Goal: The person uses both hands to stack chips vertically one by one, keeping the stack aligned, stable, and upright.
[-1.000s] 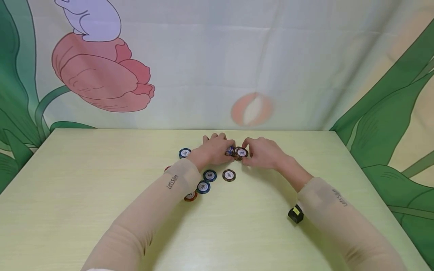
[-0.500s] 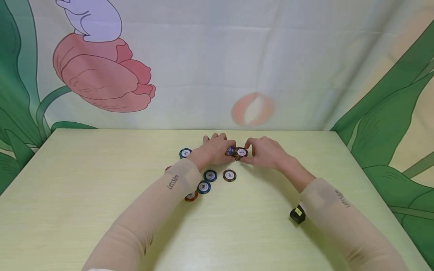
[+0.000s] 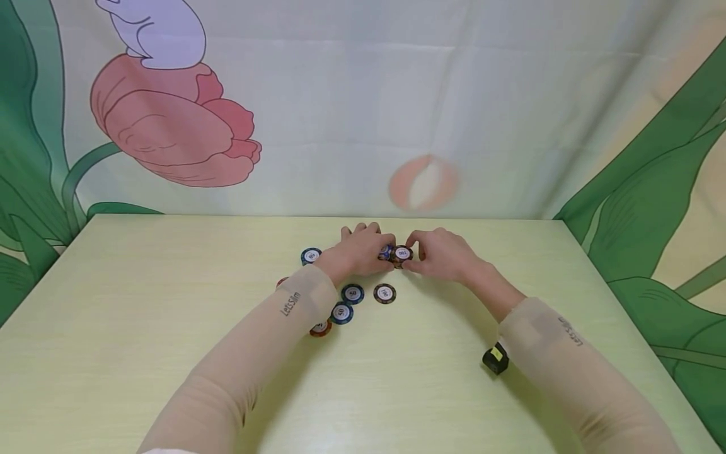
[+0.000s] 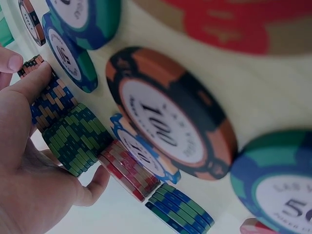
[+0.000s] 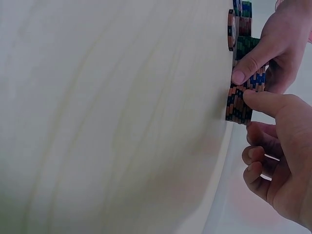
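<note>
Several stacks of poker chips stand in a row near the table's far edge. My left hand (image 3: 360,250) reaches over the row and grips the blue-and-tan chip stack (image 4: 53,105) with its thumb on the near side. Beside it, at the row's right end, is the black-and-orange chip stack (image 3: 402,253), with a 100 face on top. My right hand (image 3: 445,254) pinches that stack between thumb and forefinger, its other fingers curled. In the left wrist view a green stack (image 4: 78,139), a red stack (image 4: 129,169) and a blue-green stack (image 4: 180,208) continue the row.
Loose chips lie on the near side of the row: a black-and-orange 100 chip (image 3: 384,293), blue 50 chips (image 3: 342,313) and a red chip (image 3: 320,328) partly under the left sleeve. A small black object with a yellow label (image 3: 496,359) sits by the right sleeve.
The black-and-orange stack has shifted slightly left and back, closer against the blue-and-tan stack. My right thumb and forefinger have adjusted around it; my left hand has stayed in place.
</note>
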Demonstrator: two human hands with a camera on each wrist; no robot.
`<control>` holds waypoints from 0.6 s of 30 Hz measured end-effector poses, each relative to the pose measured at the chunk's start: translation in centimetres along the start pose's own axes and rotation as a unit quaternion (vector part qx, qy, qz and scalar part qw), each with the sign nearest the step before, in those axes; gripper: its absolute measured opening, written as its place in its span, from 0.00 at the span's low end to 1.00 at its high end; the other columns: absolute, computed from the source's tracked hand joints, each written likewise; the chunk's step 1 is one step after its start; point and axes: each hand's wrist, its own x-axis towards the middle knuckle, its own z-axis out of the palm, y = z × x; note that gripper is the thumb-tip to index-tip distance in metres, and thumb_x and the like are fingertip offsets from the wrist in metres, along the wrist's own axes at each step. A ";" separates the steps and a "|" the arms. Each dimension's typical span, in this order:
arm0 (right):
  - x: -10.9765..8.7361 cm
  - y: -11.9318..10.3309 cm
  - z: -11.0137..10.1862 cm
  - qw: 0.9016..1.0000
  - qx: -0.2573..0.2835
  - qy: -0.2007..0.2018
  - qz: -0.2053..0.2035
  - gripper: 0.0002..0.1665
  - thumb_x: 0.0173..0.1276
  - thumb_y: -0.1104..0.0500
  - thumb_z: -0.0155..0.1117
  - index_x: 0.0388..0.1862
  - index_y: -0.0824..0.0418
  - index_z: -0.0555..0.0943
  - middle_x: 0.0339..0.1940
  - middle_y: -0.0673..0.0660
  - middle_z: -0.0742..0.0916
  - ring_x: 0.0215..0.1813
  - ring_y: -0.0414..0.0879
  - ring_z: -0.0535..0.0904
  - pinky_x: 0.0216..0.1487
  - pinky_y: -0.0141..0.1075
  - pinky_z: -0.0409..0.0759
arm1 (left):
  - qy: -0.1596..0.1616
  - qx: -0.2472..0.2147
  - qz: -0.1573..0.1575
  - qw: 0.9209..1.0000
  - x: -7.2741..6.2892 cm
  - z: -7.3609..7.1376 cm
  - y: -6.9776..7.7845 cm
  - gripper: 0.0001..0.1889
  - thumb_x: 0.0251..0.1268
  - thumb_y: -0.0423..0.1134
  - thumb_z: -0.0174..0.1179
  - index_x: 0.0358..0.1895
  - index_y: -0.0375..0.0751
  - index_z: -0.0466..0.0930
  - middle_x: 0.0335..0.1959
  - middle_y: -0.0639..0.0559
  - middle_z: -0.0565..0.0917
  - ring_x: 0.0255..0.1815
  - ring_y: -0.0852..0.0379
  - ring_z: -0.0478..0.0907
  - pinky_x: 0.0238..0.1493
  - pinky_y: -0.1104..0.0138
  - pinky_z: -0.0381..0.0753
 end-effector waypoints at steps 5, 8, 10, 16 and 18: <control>0.1 -0.2 0.0 1.000 -0.003 -0.002 0.001 0.20 0.67 0.48 0.73 0.51 0.60 0.83 0.24 0.49 0.82 0.25 0.44 0.76 0.27 0.39 0.75 | -0.002 0.002 -0.001 1.000 0.0 0.0 0.0 0.24 0.72 0.56 0.63 0.67 0.55 0.75 0.61 0.45 0.73 0.59 0.45 0.68 0.58 0.46 0.63; 0.1 -0.3 0.0 1.000 -0.003 -0.004 0.002 0.21 0.68 0.48 0.73 0.52 0.60 0.83 0.24 0.49 0.82 0.25 0.44 0.77 0.27 0.39 0.75 | -0.003 0.001 0.000 1.000 0.0 0.0 0.1 0.24 0.72 0.56 0.63 0.67 0.55 0.75 0.61 0.45 0.73 0.59 0.44 0.68 0.58 0.46 0.64; 0.1 -0.4 0.0 1.000 -0.003 -0.005 0.003 0.21 0.68 0.48 0.73 0.52 0.60 0.83 0.25 0.48 0.82 0.25 0.43 0.77 0.28 0.39 0.75 | -0.003 0.000 0.002 1.000 0.0 0.0 0.0 0.24 0.72 0.55 0.63 0.66 0.54 0.75 0.61 0.44 0.73 0.59 0.44 0.68 0.58 0.45 0.64; 0.1 -0.4 0.0 1.000 0.004 -0.007 0.009 0.21 0.68 0.49 0.73 0.53 0.60 0.83 0.25 0.48 0.82 0.25 0.43 0.77 0.28 0.39 0.75 | -0.003 0.000 0.004 1.000 0.0 0.0 0.0 0.24 0.72 0.55 0.64 0.66 0.55 0.76 0.61 0.45 0.74 0.59 0.44 0.68 0.58 0.45 0.64; 0.1 -0.4 0.0 1.000 0.011 -0.007 0.013 0.21 0.68 0.50 0.73 0.53 0.60 0.83 0.25 0.49 0.83 0.25 0.44 0.77 0.28 0.39 0.75 | -0.003 0.000 0.003 1.000 0.0 0.0 0.0 0.23 0.72 0.56 0.64 0.66 0.55 0.76 0.60 0.45 0.74 0.59 0.44 0.68 0.57 0.45 0.64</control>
